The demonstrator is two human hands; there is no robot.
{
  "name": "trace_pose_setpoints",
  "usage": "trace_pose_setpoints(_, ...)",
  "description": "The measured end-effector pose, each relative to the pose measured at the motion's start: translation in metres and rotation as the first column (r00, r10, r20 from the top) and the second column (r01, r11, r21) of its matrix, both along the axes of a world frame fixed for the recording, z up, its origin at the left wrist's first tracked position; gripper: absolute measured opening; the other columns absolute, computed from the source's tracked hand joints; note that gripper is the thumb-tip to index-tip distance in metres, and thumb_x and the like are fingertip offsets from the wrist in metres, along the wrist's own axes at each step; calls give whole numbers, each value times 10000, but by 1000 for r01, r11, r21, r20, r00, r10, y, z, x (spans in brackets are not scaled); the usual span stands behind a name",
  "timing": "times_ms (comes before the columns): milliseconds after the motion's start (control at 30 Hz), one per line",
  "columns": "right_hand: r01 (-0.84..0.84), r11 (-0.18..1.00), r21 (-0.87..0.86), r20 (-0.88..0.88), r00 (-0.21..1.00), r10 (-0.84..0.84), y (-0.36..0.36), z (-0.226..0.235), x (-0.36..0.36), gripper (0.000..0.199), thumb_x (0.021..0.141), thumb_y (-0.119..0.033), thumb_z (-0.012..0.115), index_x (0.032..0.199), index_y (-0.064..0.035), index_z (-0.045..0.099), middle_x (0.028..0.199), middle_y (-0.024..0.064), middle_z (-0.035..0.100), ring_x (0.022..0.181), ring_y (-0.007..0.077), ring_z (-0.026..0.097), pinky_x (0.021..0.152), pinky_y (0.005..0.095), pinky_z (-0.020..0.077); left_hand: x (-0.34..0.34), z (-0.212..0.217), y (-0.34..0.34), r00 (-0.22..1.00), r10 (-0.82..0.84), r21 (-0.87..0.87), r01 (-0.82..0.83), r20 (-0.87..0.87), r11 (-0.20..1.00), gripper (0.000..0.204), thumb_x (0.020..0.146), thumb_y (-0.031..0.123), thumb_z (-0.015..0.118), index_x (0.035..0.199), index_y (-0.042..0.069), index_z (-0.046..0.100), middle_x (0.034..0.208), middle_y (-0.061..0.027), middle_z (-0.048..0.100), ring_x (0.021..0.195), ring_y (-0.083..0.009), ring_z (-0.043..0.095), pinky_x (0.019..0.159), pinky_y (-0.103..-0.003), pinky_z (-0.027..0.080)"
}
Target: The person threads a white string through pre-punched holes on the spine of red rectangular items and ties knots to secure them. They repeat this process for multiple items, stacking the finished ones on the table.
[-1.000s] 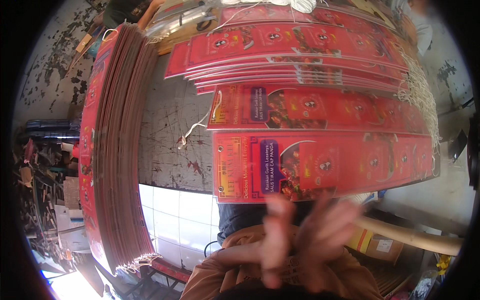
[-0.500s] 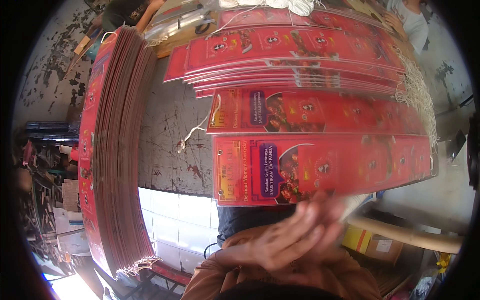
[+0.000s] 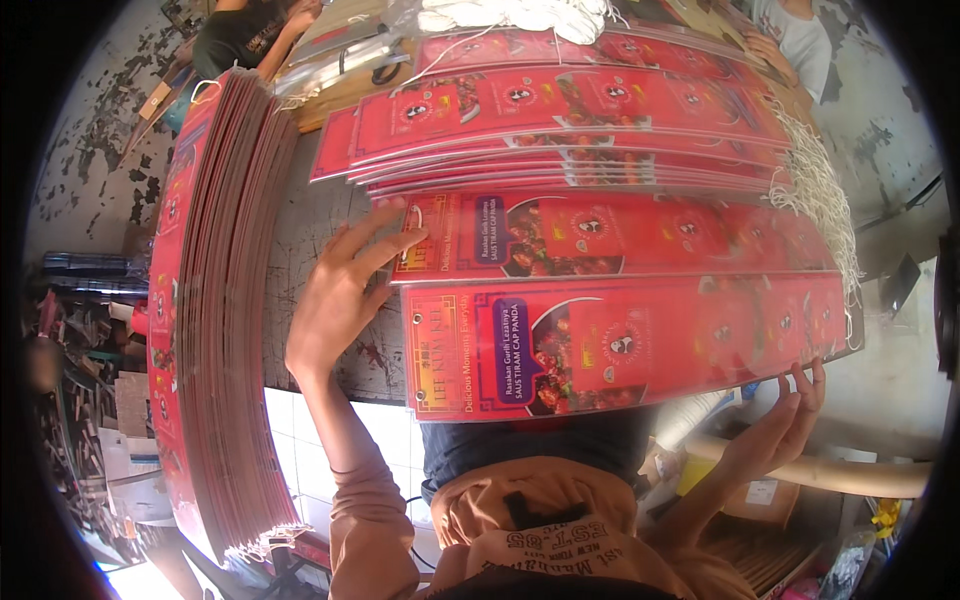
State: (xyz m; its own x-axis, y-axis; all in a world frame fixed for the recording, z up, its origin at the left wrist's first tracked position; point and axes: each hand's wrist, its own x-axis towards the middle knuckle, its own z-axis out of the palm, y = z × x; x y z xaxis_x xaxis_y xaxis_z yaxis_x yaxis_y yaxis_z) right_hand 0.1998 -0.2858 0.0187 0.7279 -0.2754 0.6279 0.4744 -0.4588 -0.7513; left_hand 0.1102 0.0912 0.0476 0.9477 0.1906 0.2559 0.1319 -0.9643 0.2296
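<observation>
Two long red printed plastic sign strips lie side by side in front of me. My left hand (image 3: 345,285) is open at the left end of the farther strip (image 3: 640,232), its fingertips touching that end beside a white cord loop (image 3: 417,218). The nearer strip (image 3: 660,345) has two metal eyelets at its left end, and no cord shows in them. At its near right edge, my right hand (image 3: 780,425) is open, with fingers stretched up to the rim. The cord's loose tail is hidden by my left hand.
More red strips (image 3: 590,100) lie stacked beyond, with white cords (image 3: 820,190) hanging at their right ends. A tall stack of strips (image 3: 225,300) stands along the left. A white cord bundle (image 3: 520,14) lies at the far edge. Two other people (image 3: 250,40) are at the far side.
My hands were together, blurred, over the near edge of the nearer strip. They have parted: the left to the farther strip's left end, the right to the nearer strip's right edge.
</observation>
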Motion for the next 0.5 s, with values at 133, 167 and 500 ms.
trace_pose_setpoints(133, 39, 999, 19, -7, 999, -39, -3, 4, 3, 274, 908, -88, 345, 1009, 73, 541, 1210, 170, 472, 1044, 237, 505, 874, 362, 451, 6, 1, 5, 992, -52, -39, 57, 114, 998, 356, 758, 22, 584, 1100, 120, 576, 1106, -29, 596, 1043, -248, 552, 968, -462, 374)
trace_pose_setpoints(167, 39, 999, 22, -7, 999, -39, -2, 5, 5, 270, 907, -85, 345, 1007, 71, 542, 1208, 168, 475, 1043, 234, 504, 872, 361, 452, 7, 4, 7, 990, -63, -8, 65, 122, 998, 319, 770, 34, 576, 1080, 109, 583, 1066, -41, 608, 1001, -256, 569, 937, -448, 394)
trace_pose_setpoints(500, -41, 998, 46, -3, 999, 41, 2, 2, 9, 220, 889, -95, 411, 965, 38, 569, 1182, 164, 485, 968, 168, 503, 788, 281, 425, 31, 11, 31, 974, 55, -63, -42, 221, 997, 126, 843, 148, 555, 900, 43, 596, 759, -107, 635, 727, -294, 622, 592, -353, 463)
